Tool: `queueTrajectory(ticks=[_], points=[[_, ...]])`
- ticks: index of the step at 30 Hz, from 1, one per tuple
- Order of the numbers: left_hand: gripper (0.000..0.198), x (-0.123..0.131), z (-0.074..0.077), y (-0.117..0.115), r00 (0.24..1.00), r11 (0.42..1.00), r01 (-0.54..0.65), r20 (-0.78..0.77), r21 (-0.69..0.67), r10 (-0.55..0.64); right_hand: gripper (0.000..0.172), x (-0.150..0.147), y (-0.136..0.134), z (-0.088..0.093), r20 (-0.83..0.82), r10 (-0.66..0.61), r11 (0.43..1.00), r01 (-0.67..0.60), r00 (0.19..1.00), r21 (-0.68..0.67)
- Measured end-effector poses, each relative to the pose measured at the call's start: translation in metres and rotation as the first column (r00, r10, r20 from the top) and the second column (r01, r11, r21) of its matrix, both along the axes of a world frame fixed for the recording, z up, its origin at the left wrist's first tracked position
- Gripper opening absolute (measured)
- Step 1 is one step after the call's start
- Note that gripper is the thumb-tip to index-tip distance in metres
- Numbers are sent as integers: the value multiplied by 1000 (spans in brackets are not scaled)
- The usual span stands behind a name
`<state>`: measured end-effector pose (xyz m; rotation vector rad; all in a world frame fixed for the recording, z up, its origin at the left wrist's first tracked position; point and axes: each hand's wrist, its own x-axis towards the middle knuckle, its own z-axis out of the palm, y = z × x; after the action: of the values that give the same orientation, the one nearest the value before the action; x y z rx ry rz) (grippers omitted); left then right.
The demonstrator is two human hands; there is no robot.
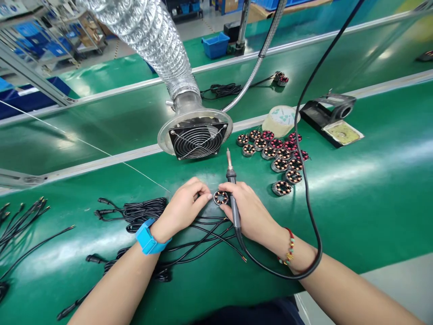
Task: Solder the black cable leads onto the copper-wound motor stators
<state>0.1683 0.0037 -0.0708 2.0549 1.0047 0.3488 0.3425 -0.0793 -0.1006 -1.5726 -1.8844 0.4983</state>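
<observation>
My right hand (252,210) holds a soldering iron (232,189), its tip pointing up and away, while thumb and fingers also grip a small round motor stator (221,197) with copper windings. Close to the stator's left side, my left hand (186,203) is closed in a pinch. A thin pale solder wire (111,155) runs from the far left to this hand; its end is hidden by the fingers. Black cables (203,243) with bared ends lie under and between both hands. Several more stators (282,165) stand in rows to the right, some with red wires.
A fume extractor fan (199,142) on a silver duct (165,49) hangs ahead of my hands. The iron's black cord (306,180) loops over my right forearm. An iron stand (329,113) with a sponge and a tape roll (280,119) sit at the back right. More cables (23,225) lie left.
</observation>
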Motion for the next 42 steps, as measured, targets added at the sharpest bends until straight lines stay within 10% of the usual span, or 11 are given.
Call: queueTrajectory(ticks=[12, 19, 26, 31, 42], points=[[23, 3, -2, 2, 993, 1000, 24, -115, -3, -24, 34, 6, 2, 4, 51, 33, 999, -33, 998, 1], [6, -2, 6, -11, 853, 907, 417, -317, -62, -414, 36, 19, 3, 8, -127, -47, 996, 55, 991, 63], [10, -4, 9, -3, 980, 961, 149, -97, -234, -175, 27, 9, -1, 4, -541, -122, 988, 153, 832, 13], [16, -8, 6, 2, 976, 947, 217, 50, -235, -211, 33, -3, -2, 3, -755, -64, 995, 103, 653, 4], [20, -7, 9, 2, 959, 935, 284, 68, -211, -275, 36, -1, -2, 3, -817, -19, 1000, 19, 577, -9]])
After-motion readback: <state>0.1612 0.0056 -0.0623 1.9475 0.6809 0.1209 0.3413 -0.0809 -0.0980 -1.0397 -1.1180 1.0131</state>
